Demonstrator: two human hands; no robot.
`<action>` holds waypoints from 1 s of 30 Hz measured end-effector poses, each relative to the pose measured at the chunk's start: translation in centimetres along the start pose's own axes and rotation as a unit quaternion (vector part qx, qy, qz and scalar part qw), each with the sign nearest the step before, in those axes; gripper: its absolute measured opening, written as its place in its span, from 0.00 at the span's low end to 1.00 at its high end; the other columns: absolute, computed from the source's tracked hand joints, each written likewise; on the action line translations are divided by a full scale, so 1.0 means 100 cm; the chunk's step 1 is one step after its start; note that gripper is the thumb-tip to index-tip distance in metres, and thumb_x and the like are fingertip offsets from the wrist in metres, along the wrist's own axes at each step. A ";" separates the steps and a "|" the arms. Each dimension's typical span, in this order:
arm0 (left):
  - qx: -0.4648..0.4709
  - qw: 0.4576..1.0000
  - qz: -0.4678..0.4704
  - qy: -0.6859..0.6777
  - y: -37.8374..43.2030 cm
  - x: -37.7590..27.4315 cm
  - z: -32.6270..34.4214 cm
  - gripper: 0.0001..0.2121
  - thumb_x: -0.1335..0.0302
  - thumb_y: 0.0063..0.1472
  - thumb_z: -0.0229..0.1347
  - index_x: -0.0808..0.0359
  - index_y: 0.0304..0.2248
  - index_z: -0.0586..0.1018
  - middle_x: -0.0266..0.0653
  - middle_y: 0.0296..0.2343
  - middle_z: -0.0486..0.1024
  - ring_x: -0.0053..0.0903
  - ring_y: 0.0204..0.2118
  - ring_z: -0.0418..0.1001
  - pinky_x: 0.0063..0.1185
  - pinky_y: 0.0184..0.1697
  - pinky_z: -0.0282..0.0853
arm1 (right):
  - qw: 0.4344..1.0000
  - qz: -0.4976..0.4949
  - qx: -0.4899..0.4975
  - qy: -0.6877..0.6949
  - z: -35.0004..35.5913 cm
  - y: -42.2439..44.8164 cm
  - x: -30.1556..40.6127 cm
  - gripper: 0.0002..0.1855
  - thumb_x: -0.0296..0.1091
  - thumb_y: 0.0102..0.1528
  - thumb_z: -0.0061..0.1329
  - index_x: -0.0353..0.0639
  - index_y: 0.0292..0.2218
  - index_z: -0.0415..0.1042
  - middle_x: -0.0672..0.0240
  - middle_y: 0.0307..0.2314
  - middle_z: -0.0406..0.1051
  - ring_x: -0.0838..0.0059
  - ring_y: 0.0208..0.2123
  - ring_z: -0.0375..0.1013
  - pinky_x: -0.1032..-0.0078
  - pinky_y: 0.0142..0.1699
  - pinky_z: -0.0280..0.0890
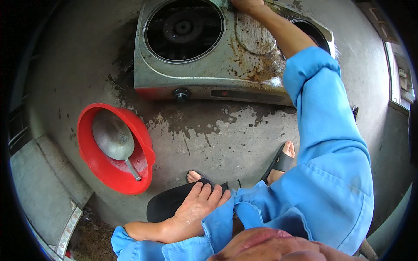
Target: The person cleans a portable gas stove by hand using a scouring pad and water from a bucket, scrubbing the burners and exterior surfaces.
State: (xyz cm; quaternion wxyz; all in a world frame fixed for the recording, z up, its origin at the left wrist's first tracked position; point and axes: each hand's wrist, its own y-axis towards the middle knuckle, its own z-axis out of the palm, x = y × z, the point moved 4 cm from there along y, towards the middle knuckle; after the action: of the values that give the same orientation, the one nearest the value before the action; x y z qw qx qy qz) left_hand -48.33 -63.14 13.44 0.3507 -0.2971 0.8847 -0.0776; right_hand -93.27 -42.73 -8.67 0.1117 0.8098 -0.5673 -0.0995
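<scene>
My right hand (247, 4) is at the top edge of the picture, on the far part of a dirty two-burner gas stove (196, 70); its fingers are cut off by the frame, so what it holds is hidden. Brown grime and white foam lie on the stove's right half, under my forearm. A round burner opening (183, 27) is at the stove's left, a black knob (182, 94) on its front. My left hand (199, 208) rests on my knee in black trousers, fingers slightly spread, holding nothing.
A red plastic basin (86, 140) stands on the concrete floor (228, 146) left of me, with a metal ladle (114, 133) and sudsy water in it. Wet dark patches run along the stove's front. My sandalled feet are near. A concrete ledge (42, 173) lies at the lower left.
</scene>
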 end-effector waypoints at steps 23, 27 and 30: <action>0.011 1.000 -0.024 -0.017 -0.010 0.013 -0.002 0.23 0.69 0.51 0.51 0.67 0.48 0.69 0.43 0.39 0.71 0.34 0.41 0.69 0.27 0.47 0.62 | 0.960 -0.117 0.253 0.029 -0.082 -0.096 0.067 0.14 0.45 0.59 0.42 0.44 0.34 0.70 0.58 0.21 0.74 0.62 0.25 0.77 0.62 0.28 0.71; 0.000 1.000 0.013 -0.009 -0.008 0.015 0.004 0.23 0.68 0.51 0.52 0.66 0.48 0.69 0.44 0.39 0.71 0.34 0.40 0.70 0.28 0.48 0.63 | 0.988 -0.127 0.083 0.003 -0.016 -0.007 0.043 0.12 0.41 0.57 0.42 0.45 0.29 0.73 0.62 0.19 0.72 0.65 0.20 0.73 0.65 0.24 0.69; 0.001 1.000 0.020 0.023 -0.011 0.012 0.011 0.23 0.67 0.52 0.51 0.66 0.48 0.69 0.45 0.39 0.71 0.34 0.40 0.70 0.28 0.48 0.63 | 0.992 -0.091 0.085 -0.034 -0.001 0.037 0.047 0.12 0.37 0.52 0.44 0.45 0.25 0.79 0.59 0.25 0.77 0.59 0.28 0.78 0.62 0.29 0.73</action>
State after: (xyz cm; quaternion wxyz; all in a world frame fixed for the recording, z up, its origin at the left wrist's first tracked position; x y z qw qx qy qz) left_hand -47.82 -64.63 12.33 0.3324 -0.2768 0.8982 -0.0780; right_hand -94.97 -48.42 -7.63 0.0133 0.8608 -0.5011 -0.0880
